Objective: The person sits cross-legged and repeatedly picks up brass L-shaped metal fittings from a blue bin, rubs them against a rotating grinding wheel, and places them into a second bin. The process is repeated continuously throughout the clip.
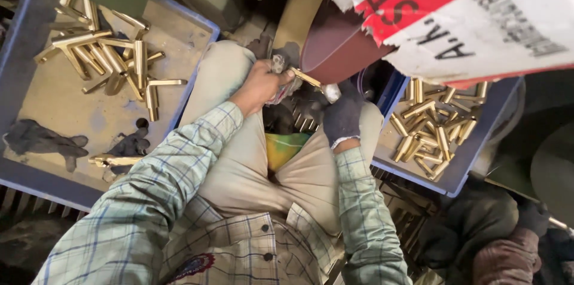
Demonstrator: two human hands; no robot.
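Now both hands grip one brass piece (306,77) over the lap, w/ its upper side against a maroon sanding belt (335,46): left hand (260,84) bare, fingers closed on a rag-wrapped end, right hand (343,114) in a dark glove, pinching the other end. Blue trays (18,52) of brass parts sit on either side.

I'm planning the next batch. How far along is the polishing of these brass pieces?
Unclear which tray is finished. In hand: left hand and gloved right hand press one brass piece to the abrasive wheel. Brass pieces fill the left tray and right tray.
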